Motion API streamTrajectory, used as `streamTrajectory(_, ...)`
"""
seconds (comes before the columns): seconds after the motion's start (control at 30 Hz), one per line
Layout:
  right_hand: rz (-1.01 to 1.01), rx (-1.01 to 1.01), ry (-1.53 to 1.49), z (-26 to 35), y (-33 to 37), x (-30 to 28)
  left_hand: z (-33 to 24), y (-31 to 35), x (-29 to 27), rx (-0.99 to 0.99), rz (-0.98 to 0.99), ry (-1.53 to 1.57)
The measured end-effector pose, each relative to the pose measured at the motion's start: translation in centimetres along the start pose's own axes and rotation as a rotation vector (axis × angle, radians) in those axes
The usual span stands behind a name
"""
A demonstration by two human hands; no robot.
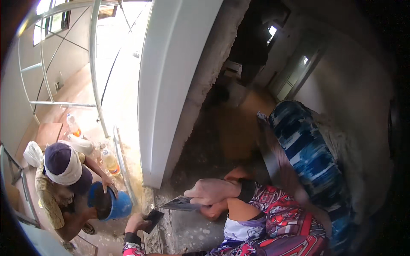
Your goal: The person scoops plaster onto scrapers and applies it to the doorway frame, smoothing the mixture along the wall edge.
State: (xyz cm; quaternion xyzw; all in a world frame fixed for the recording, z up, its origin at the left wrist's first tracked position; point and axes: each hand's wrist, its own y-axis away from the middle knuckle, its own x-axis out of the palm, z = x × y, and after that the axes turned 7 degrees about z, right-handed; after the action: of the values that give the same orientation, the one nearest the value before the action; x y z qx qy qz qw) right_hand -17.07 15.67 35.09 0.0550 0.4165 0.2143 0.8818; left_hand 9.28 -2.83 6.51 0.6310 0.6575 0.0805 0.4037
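Observation:
My right hand point(210, 190) is closed around a trowel point(178, 204), whose grey pointed blade reaches left over the rough floor strip; its handle is hidden in my fingers. At the lower middle, my left hand point(136, 222) grips a small scraper point(154, 220) with a dark, flat, rectangular blade. The two blades are close together, with a small gap between them. Bare skin of my bent leg point(242, 209) shows under my right forearm. To the left, a crouching person point(55, 200) in a cap and white head cloth tilts a blue bucket point(121, 206), dark inside, with both hands.
A pale door-frame panel point(171, 81) rises in the middle beside a rough wall edge. Metal scaffolding point(95, 64) stands at the upper left. Two bottles with orange contents, one nearer point(110, 162), stand behind the person. At right hangs or stands a blue patterned bundle point(305, 149).

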Motion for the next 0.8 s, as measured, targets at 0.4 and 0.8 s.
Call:
streamTrajectory(0.4,-0.148,0.080,-0.087,0.7,-0.3,-0.1,-1.5,-0.4,-0.7,0.052,-0.183,0.125)
streamTrajectory(0.8,-0.242,0.106,0.019,1.0,0.8,-1.8,0.4,-1.3,-0.4,0.111,-0.251,-0.004)
